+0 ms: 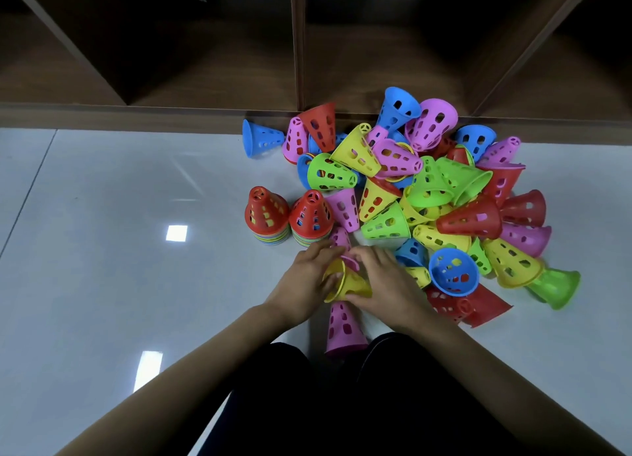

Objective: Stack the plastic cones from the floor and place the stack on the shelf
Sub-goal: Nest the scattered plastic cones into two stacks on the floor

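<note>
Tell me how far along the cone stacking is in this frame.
Done: two short stacks stand on the floor beside the pile. In hand: the left hand and right hand hold a yellow cone against a pink cone. Left: the big pile of loose cones is unstacked, and no stack shows on the shelf.

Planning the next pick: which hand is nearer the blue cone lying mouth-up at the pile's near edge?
Right. The right hand sits just left of the blue cone; the left hand is farther left, across the yellow cone both hands hold.
</note>
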